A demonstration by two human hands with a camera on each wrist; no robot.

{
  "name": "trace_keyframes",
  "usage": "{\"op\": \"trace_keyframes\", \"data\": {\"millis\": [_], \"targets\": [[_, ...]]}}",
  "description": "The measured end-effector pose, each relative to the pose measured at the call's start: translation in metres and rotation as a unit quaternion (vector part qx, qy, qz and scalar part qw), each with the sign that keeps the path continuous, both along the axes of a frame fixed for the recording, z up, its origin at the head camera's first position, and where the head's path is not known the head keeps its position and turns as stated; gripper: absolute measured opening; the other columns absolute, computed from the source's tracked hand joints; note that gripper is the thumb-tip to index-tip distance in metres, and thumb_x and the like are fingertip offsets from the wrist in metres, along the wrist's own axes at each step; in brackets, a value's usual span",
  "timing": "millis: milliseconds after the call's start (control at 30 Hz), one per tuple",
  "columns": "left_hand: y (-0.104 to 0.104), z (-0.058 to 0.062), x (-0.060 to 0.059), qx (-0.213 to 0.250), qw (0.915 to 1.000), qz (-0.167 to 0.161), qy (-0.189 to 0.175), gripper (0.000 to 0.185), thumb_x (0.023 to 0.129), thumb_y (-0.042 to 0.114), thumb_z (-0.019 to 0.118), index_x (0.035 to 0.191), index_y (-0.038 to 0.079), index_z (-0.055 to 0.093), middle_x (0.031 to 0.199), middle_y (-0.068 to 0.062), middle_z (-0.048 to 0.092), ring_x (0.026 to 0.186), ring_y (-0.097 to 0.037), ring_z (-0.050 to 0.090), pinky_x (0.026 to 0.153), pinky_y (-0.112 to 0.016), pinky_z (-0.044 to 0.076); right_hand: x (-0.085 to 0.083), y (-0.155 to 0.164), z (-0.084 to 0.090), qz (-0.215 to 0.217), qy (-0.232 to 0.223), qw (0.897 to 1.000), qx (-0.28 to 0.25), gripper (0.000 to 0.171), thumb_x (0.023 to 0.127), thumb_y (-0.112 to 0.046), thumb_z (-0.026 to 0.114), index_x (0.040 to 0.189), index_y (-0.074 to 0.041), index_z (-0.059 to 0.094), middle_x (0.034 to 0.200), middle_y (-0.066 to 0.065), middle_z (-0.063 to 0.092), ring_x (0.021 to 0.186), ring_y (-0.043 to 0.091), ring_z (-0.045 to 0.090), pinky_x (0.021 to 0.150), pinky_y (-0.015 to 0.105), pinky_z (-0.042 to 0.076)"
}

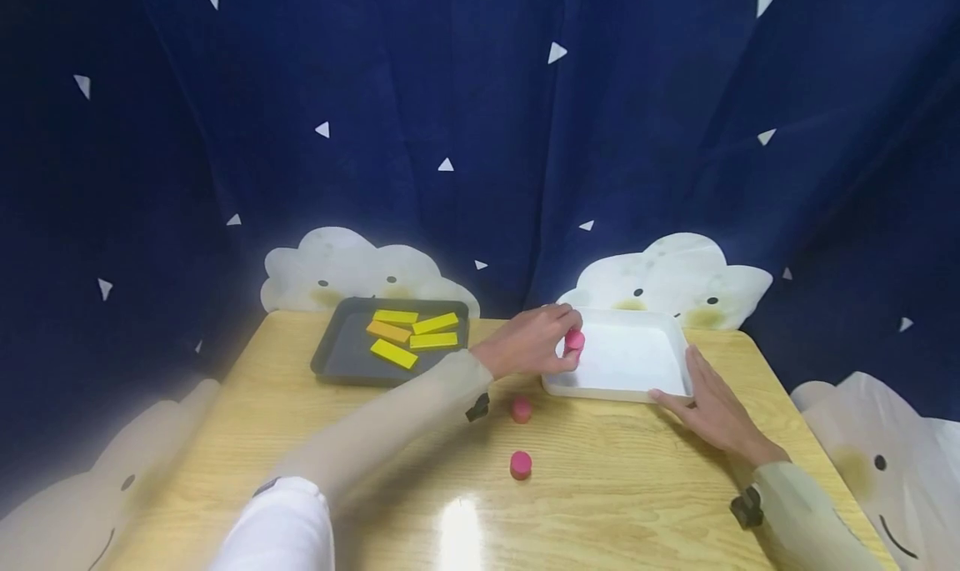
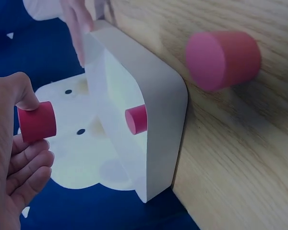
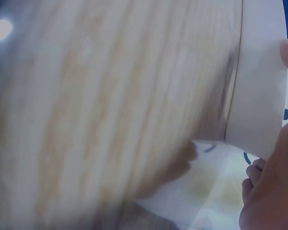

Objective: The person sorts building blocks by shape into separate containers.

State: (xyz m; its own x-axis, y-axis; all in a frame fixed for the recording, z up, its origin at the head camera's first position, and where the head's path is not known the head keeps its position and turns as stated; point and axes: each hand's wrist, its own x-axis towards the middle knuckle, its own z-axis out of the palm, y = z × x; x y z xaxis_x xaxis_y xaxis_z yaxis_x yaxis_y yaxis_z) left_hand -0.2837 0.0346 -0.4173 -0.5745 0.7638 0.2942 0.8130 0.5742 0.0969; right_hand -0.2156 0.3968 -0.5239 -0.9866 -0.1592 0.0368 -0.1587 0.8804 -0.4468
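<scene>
A: While the left hand [image 1: 528, 344] pinches one pink plug [image 1: 574, 339] over the white tray's [image 1: 628, 390] near-left rim, two plugs [image 1: 521, 408] wait on the table [image 1: 615, 488] short of the tray, so I judge most is left.

B: The right hand [image 1: 708, 404] lies flat, fingers straight, against the tray's right rim.

A: The left wrist view shows one plug [image 2: 137, 119] already inside the tray; the head view hides it. The black tray [image 1: 345, 354] with yellow bars [image 1: 393, 353], left of the white tray, shows only from the head.

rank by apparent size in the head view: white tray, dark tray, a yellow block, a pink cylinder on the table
1. white tray and dark tray: look alike
2. yellow block
3. pink cylinder
</scene>
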Motion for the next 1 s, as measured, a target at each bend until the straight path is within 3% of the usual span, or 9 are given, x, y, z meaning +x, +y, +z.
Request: {"op": "trace_keyframes", "data": {"millis": [233,633,1000], "targets": [[0.025,-0.008,-0.016,-0.008,0.9999,0.009,0.006,0.024,0.093,0.032,0.068,0.108,0.015,0.062,0.099,0.004,0.060,0.090,-0.011,0.058,0.077,-0.020,0.052,0.000,-0.002,0.004,-0.004,-0.004,1.000,0.001,0.117,0.103,-0.064,0.061,0.168,-0.001,-0.012,0.177,0.027,-0.010,0.160,0.056,0.005,0.124,0.078,0.014],[0.067,-0.033,-0.045,-0.013,0.9991,0.018,-0.035,0.022,0.093,0.035,0.071,0.101,0.019,0.059,0.094,0.007,0.056,0.086,-0.009,0.055,0.069,-0.017,0.046,-0.001,0.001,0.001,-0.004,0.000,1.000,0.000,0.116,0.103,-0.063,0.061,0.169,-0.002,-0.012,0.177,0.028,-0.010,0.160,0.056,0.006,0.124,0.077,0.013],[0.082,-0.058,-0.055,-0.050,0.9973,0.028,-0.046,0.023,0.094,0.036,0.073,0.101,0.018,0.061,0.092,0.007,0.057,0.081,-0.007,0.055,0.065,-0.017,0.045,-0.001,-0.003,0.003,-0.008,-0.007,1.000,0.004,0.116,0.103,-0.065,0.060,0.169,-0.003,-0.013,0.177,0.027,-0.010,0.160,0.056,0.005,0.124,0.078,0.014]]}}
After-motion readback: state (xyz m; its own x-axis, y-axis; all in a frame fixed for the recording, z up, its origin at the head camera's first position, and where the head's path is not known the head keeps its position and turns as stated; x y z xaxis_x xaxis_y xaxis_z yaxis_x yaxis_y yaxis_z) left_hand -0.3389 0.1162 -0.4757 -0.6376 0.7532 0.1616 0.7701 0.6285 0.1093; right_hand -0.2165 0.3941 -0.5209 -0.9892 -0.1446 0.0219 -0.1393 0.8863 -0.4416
